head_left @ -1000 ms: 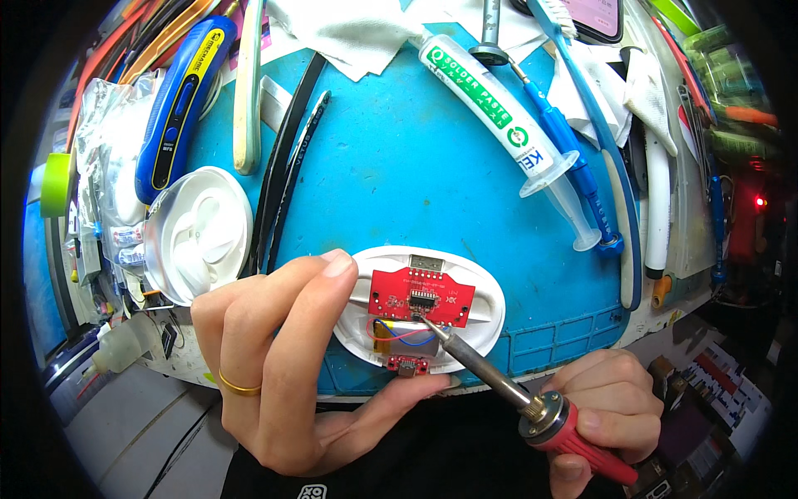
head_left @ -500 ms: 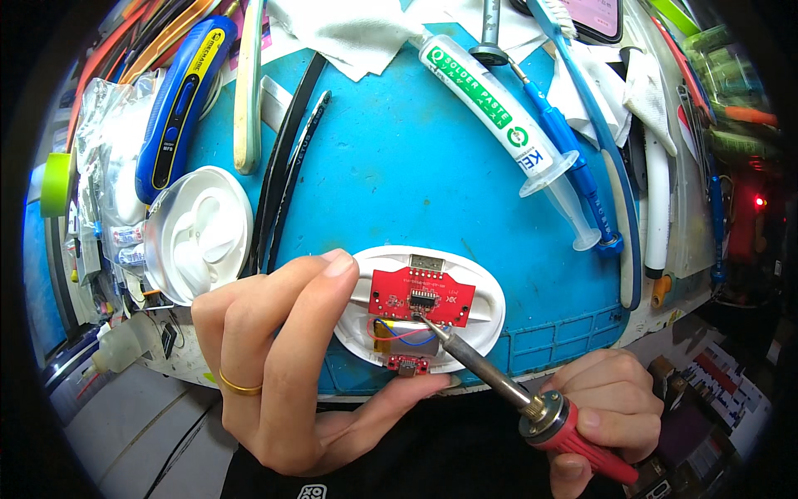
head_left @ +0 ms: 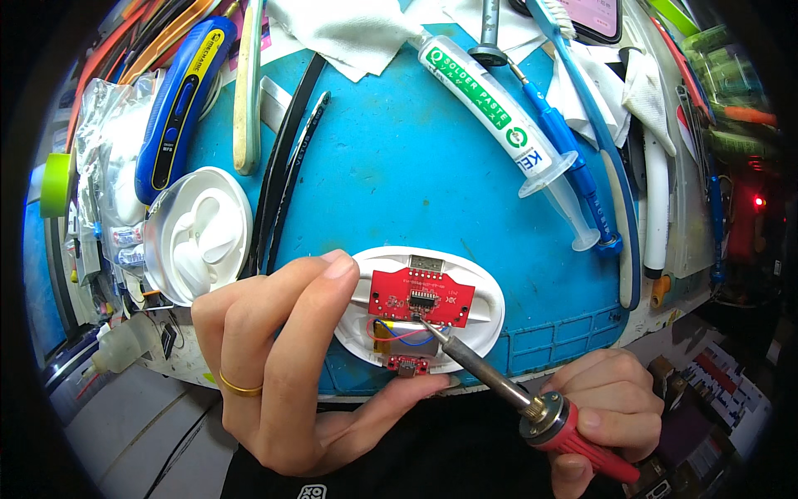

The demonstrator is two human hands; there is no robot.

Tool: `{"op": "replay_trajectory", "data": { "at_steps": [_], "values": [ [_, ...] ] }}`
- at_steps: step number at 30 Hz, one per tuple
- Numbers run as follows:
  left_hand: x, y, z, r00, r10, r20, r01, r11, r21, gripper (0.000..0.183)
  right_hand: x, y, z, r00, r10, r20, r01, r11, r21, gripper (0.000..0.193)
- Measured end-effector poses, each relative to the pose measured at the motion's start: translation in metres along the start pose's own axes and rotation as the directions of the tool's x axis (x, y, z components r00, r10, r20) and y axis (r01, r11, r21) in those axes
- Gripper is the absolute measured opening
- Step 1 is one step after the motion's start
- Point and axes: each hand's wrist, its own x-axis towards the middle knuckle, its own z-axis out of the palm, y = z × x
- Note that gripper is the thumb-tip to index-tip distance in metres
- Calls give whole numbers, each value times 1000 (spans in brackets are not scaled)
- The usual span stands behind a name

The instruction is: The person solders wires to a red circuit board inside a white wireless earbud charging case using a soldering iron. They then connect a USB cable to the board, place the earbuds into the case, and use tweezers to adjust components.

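1. Looks like an electronics repair workshop, cramped and busy.
2. A soldering iron (head_left: 534, 407) points at a bare red circuit board (head_left: 445, 291).
3. On and beside the blue mat (head_left: 374, 175) (slightly stained) lie a syringe (head_left: 478, 93), screwdriver (head_left: 557, 126) and brush (head_left: 575, 65).

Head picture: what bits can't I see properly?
In the head view:
White case: part of its edge, behind the left hand.
Soldering iron: some handle, behind the right hand; whether its tip touches the red board, too small.
Phone: its top, cut off by the upper edge.
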Motion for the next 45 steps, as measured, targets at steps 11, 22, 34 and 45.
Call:
{"op": "replay_trajectory", "data": {
  "at_steps": [11,22,34,45],
  "values": [
    [0,-1,2,1000,6,-16,-6,1000,-11,89,-3,-3,-17,991,59,122,-69,995,77,37],
    [0,-2,1,1000,24,2,-24,1000,-1,82,-6,-5,-18,992,77,104,-84,995,61,36],
    [5,-6,-1,998,67,12,-66,996,-64,89,-28,-9,-1,959,172,-226,-185,982,-38,37],
    [5,-5,-11,992,87,92,-77,992,-103,97,-31,-6,-4,950,177,-257,-181,983,10,35]
  ]
}}
